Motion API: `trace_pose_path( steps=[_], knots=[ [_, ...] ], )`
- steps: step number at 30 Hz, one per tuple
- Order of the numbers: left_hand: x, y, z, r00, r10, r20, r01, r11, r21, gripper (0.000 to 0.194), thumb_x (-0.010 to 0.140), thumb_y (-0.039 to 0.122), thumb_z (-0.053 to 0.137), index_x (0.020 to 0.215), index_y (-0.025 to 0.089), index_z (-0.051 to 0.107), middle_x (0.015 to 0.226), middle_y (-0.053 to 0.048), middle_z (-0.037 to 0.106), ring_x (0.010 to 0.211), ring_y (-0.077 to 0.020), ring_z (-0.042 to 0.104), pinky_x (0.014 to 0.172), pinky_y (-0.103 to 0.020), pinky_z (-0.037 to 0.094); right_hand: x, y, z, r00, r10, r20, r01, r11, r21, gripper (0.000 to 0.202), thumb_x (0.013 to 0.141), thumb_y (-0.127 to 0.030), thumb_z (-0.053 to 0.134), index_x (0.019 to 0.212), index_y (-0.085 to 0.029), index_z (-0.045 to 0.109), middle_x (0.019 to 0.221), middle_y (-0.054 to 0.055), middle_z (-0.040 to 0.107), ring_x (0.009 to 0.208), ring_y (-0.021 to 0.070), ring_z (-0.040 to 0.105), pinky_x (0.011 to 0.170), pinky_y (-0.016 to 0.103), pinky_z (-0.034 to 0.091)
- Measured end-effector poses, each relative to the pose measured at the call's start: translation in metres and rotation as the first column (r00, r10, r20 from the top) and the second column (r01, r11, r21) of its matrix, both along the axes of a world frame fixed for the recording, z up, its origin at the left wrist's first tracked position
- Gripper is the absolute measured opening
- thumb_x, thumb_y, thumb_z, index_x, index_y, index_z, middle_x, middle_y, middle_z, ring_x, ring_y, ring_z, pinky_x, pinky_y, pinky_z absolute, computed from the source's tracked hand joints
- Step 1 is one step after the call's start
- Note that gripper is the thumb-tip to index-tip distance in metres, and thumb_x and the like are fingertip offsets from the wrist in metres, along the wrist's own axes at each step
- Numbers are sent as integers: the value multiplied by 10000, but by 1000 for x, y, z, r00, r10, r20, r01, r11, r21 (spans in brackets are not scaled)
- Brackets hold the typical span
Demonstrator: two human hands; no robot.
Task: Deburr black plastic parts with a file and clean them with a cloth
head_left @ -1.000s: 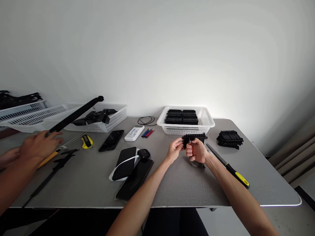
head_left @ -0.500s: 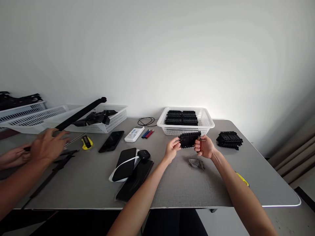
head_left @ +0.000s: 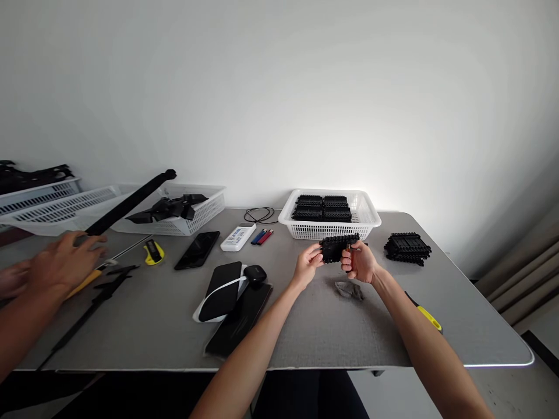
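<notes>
My left hand (head_left: 308,266) is closed on the left end of a black plastic part with toothed edges (head_left: 334,248), held up above the table. In my right hand (head_left: 362,262) is an orange lighter (head_left: 348,254), upright against the near right side of that part. Beneath my hands lies a crumpled grey cloth (head_left: 349,290). Behind them stands a white plastic basket (head_left: 329,233) with stacks of similar black parts (head_left: 322,214). More such parts are piled (head_left: 407,248) to the right of my right hand.
At left, a co-worker's hands (head_left: 65,256) hold a long black piece (head_left: 131,203). Nearby are white baskets (head_left: 209,215), a yellow tape measure (head_left: 154,252), a phone (head_left: 197,251), a white box (head_left: 238,238), two lighters (head_left: 262,237) and a power bank (head_left: 220,291). A yellow-handled knife (head_left: 428,318) lies right.
My right hand has moved slightly left, bringing the lighter in front of the black part. The part has shifted a little right. The co-worker's hands and long black piece moved left.
</notes>
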State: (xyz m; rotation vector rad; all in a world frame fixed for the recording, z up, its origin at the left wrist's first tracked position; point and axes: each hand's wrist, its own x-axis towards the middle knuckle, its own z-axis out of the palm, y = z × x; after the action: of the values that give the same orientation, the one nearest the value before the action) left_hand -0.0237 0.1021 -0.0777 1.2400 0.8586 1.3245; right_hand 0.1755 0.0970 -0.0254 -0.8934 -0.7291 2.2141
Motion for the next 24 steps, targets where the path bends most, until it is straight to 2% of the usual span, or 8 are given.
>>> trace_pose_path(
  steps=[5,10,16,19,24],
  knots=[
    [4,-3,-1,999,-23,-28,24,999,24,541,724,490,745,1137,159,631,995,-122,750,920,-243,695,820,-374,559,-12,-4,-2,998,56,42,-56,998,9,223,694,-415,419,702,-234,291,595,-46,260,491,104,220,444,210,56],
    [10,-5,-1,997,-63,-41,65,997,46,418,753,368,722,1117,171,664,974,-97,754,918,-239,694,847,-388,561,-22,-9,-4,991,110,71,-113,993,41,222,721,-422,423,707,-231,311,605,-44,270,492,102,207,433,209,58],
    [14,-3,-5,998,-54,28,54,998,12,399,739,311,725,1106,164,670,964,-96,754,903,-236,700,884,-420,554,-28,-17,1,982,173,70,-181,976,123,278,796,-479,459,737,-217,384,645,-36,328,521,101,264,420,192,110],
    [8,2,-8,995,-1,102,4,999,-37,457,730,331,745,1139,159,636,965,-103,746,903,-241,702,884,-444,552,-25,-16,2,990,49,132,-78,971,225,370,787,-561,543,760,-216,412,660,-32,372,538,101,311,417,191,162],
    [-3,10,-10,963,80,256,-53,992,-111,461,710,282,763,1130,196,593,864,-32,713,852,-187,698,952,-477,522,-18,-6,-8,926,-338,168,252,885,393,402,714,-449,674,773,-250,330,613,-88,237,496,77,200,422,186,103]
  ],
)
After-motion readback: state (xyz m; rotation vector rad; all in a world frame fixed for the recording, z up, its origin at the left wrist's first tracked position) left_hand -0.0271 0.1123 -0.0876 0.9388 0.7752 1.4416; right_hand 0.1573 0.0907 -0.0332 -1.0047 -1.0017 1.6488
